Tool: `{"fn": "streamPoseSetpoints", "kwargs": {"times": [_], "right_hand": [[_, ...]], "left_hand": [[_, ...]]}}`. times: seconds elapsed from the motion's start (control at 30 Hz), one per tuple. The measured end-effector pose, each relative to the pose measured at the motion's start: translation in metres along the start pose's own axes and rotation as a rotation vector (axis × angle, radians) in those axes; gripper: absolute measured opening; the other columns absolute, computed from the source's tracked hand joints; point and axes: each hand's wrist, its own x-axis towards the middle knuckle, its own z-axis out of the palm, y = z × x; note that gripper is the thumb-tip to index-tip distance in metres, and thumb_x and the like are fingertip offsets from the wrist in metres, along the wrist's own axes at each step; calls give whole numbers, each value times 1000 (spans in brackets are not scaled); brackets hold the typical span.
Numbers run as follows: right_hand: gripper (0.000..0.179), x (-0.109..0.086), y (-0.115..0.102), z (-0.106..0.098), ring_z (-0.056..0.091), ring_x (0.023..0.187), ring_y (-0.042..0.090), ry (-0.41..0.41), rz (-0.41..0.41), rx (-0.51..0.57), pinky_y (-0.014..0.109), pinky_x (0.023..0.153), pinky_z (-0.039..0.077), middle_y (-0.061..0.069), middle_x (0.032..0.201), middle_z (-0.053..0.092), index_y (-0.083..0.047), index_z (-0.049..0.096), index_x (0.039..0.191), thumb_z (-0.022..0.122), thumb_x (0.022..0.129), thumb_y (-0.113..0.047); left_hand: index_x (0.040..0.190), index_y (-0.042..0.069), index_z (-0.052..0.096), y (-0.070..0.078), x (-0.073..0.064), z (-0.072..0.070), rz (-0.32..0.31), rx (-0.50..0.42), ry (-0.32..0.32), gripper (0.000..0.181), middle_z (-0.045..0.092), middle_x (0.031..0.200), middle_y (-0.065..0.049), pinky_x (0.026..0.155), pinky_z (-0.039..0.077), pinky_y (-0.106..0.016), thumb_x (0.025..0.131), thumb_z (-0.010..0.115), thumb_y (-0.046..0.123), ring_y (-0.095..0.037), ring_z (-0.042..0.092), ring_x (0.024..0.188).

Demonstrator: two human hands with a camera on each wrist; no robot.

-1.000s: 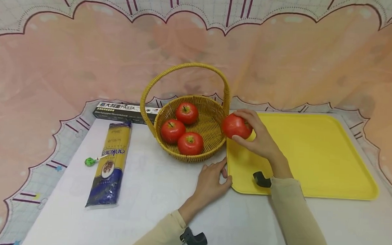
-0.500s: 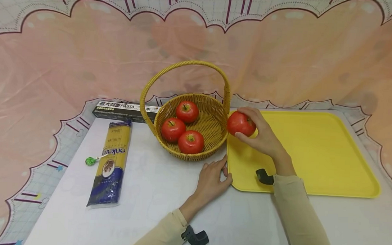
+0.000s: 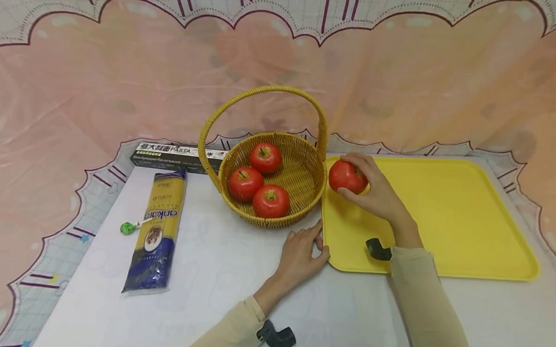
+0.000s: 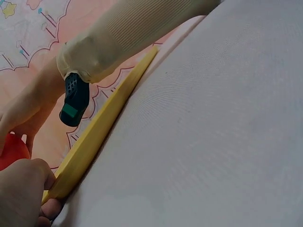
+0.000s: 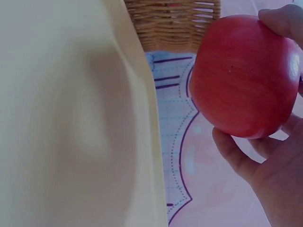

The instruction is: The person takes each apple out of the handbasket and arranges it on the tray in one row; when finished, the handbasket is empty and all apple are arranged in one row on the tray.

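Observation:
In the head view my right hand (image 3: 374,192) holds a red apple (image 3: 345,177) above the left part of a yellow tray (image 3: 446,220). The right wrist view shows thumb and fingers around the apple (image 5: 244,78), apart from the tray (image 5: 142,94). My left hand (image 3: 300,256) pinches the tray's near left corner. Thumb above and fingertips below the rim show in the left wrist view, by the yellow tray edge (image 4: 90,144). Just left of the tray stands a wicker basket (image 3: 300,187) with three red apples (image 3: 271,201) in its left half.
A yellow and blue pasta packet (image 3: 158,230) lies on the left of the white table (image 3: 219,273). Beside it is a green lollipop (image 3: 128,228). Behind, a dark pasta box (image 3: 168,158) reaches to the basket, whose tall handle (image 3: 264,90) arches upward. A patterned cloth hangs at the back.
My right hand has carried the apple rightward, from the basket's right rim to over the tray. The left hand keeps its place at the corner, and the basket's apples have not moved.

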Motion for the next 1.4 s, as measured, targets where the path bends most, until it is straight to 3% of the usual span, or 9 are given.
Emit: {"fn": "streamPoseSetpoints", "kwargs": {"times": [0.63, 1.1, 1.4], "right_hand": [[66, -4, 18, 0, 43, 125, 32, -75, 159, -35, 59, 98, 39, 4, 142, 37, -28, 44, 137, 74, 79, -32], [67, -2, 24, 0, 43, 123, 35, -81, 169, -103, 60, 96, 40, 8, 141, 37, -21, 45, 138, 74, 78, -30], [68, -3, 28, 3, 42, 125, 37, -106, 190, -113, 61, 97, 39, 11, 143, 35, -22, 43, 139, 74, 79, -28]], "left_hand": [[133, 5, 53, -1, -1, 2, -16, 2, -22, 55, 52, 71, 14, 71, 30, -21, 82, 59, 25, -3, 43, 65], [129, 3, 57, 0, 1, 1, 20, 43, 26, 50, 53, 69, 13, 69, 28, -20, 83, 60, 23, -4, 43, 63], [131, 4, 55, 0, -1, 1, 10, 28, 8, 52, 53, 70, 13, 68, 27, -20, 83, 60, 24, -3, 41, 62]]}}
